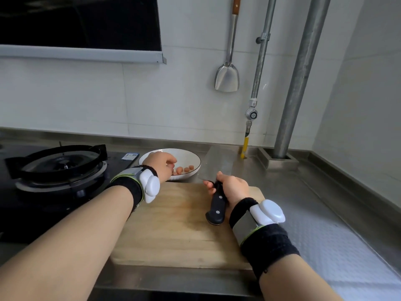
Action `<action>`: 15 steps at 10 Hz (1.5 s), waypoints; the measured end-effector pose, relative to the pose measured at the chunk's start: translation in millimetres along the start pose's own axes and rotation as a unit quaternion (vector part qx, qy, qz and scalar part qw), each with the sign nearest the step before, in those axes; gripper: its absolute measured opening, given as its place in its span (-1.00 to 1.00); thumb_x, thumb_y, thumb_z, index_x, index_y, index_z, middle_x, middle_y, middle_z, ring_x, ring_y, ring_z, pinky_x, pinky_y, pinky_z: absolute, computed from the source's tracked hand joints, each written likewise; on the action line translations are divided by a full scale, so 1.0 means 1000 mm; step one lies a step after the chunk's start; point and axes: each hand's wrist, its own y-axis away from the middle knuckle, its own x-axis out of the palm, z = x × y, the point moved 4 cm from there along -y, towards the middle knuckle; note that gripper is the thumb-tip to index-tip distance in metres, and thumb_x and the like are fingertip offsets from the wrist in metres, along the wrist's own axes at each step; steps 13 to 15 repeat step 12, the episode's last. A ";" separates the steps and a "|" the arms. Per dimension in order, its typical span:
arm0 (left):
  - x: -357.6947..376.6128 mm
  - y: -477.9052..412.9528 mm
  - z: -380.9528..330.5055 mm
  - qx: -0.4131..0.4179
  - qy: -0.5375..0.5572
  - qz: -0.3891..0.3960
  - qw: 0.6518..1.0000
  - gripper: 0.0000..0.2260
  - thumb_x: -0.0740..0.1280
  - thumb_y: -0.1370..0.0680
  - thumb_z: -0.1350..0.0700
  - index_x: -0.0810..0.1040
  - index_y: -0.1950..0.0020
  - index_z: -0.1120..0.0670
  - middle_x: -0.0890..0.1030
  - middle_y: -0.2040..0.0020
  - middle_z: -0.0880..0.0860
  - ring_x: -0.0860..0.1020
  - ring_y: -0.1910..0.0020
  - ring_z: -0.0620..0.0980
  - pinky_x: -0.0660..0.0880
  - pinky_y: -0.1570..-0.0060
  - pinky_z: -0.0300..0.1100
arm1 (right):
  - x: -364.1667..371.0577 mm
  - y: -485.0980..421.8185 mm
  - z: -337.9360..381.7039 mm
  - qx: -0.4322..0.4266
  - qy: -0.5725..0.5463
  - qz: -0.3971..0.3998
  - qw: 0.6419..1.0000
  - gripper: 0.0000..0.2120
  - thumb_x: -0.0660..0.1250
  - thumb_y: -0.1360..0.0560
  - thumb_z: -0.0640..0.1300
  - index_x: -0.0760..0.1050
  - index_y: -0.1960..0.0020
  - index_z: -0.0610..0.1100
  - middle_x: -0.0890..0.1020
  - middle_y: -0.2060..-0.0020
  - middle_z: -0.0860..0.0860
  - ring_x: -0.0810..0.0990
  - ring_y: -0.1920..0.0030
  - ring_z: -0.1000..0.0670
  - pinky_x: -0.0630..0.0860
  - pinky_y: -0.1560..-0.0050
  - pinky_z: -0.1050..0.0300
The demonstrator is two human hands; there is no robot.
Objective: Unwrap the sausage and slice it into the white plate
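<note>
A white plate [191,158] stands on the steel counter just beyond the wooden cutting board [178,227]. Several pink sausage slices [184,169] lie in the plate's near part. My left hand [161,165] hovers over the plate's left side with fingers curled down toward the slices; whether it holds one is hidden. My right hand [233,187] grips the black handle of a cleaver [217,168], whose wide blade lies flat and points away, just right of the plate. No whole sausage or wrapper shows.
A black gas stove [58,168] with a pan support sits to the left. A metal spatula [227,77] hangs on the tiled wall, beside vertical pipes [299,72] and a gas valve [251,115]. Steel counter [325,213] stretches right.
</note>
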 end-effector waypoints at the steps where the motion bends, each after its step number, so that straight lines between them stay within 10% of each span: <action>1: -0.008 0.016 0.001 0.008 -0.006 -0.030 1.000 -0.77 0.22 -0.59 0.18 0.65 -0.10 0.10 0.64 -0.12 0.03 0.57 -0.10 0.03 0.42 -0.06 -0.25 | 0.002 0.003 0.000 -0.015 0.033 0.001 0.999 -0.82 0.25 -0.61 -0.23 0.46 0.02 -0.38 0.65 0.38 -0.29 0.49 0.53 -0.06 0.45 0.50 0.19; 3: -0.005 0.067 0.007 0.013 0.026 -0.055 0.998 -0.74 0.24 -0.60 0.04 0.66 -0.03 0.16 0.65 -0.13 0.13 0.54 -0.18 0.14 0.47 -0.17 -0.03 | -0.005 0.029 0.006 -0.040 0.110 -0.025 0.993 -0.78 0.41 -0.49 -0.25 0.43 -0.05 -0.31 0.58 0.50 -0.15 0.42 0.55 -0.03 0.42 0.51 0.20; 5: -0.003 0.090 0.009 -0.032 0.240 -0.036 0.969 -0.70 0.19 -0.57 0.31 0.64 -0.12 0.04 0.52 -0.26 -0.07 0.45 -0.25 -0.14 0.22 -0.07 -0.53 | -0.018 0.058 0.009 -0.055 0.278 -0.041 0.958 -0.85 0.39 -0.39 -0.32 0.52 0.35 -0.27 0.63 0.40 -0.20 0.50 0.49 -0.07 0.50 0.30 0.08; 6: -0.001 0.101 0.005 -0.070 0.370 -0.033 0.926 -0.79 0.26 -0.58 0.30 0.66 -0.03 0.08 0.56 -0.24 -0.04 0.51 -0.17 -0.16 0.31 -0.26 -0.35 | -0.020 0.070 0.010 -0.033 0.308 -0.032 0.950 -0.89 0.40 -0.35 -0.34 0.58 0.36 -0.28 0.63 0.40 -0.18 0.52 0.45 -0.09 0.50 0.26 0.06; 7: 0.002 0.113 0.009 -0.089 0.270 -0.057 0.957 -0.82 0.34 -0.51 0.18 0.70 0.07 -0.06 0.65 -0.11 -0.09 0.56 -0.12 0.01 0.45 -0.26 -0.09 | -0.020 0.081 0.011 -0.026 0.362 -0.037 0.931 -0.94 0.42 -0.25 -0.29 0.59 0.29 -0.27 0.62 0.44 -0.15 0.54 0.39 -0.13 0.52 0.22 0.00; 9: -0.001 0.125 0.002 -0.106 0.227 -0.053 0.967 -0.73 0.27 -0.47 0.20 0.68 0.20 -0.12 0.67 -0.02 -0.09 0.58 -0.05 0.03 0.51 -0.18 -0.08 | -0.020 0.089 0.021 -0.079 0.641 -0.078 0.759 -0.63 0.29 -0.29 0.13 0.53 -0.01 -0.05 0.64 0.26 0.01 0.59 0.30 -0.01 0.49 0.24 0.17; 11: -0.002 0.128 -0.001 -0.091 0.199 -0.043 0.975 -0.72 0.24 -0.45 0.19 0.66 0.24 -0.14 0.67 -0.01 -0.08 0.58 -0.02 0.03 0.53 -0.14 -0.05 | -0.023 0.082 0.015 -0.140 0.747 -0.085 0.644 -0.74 0.24 -0.42 0.12 0.51 -0.04 0.05 0.56 0.16 0.09 0.60 0.08 -0.04 0.55 0.08 0.17; 15: -0.004 0.128 -0.004 -0.090 0.187 -0.052 0.977 -0.74 0.25 -0.44 0.20 0.69 0.18 -0.09 0.66 -0.02 -0.07 0.58 -0.02 0.03 0.53 -0.12 -0.07 | -0.025 0.083 0.019 -0.125 0.709 -0.163 0.675 -0.59 0.36 -0.38 0.15 0.53 -0.12 -0.07 0.50 0.04 -0.04 0.48 0.11 -0.06 0.38 0.19 0.19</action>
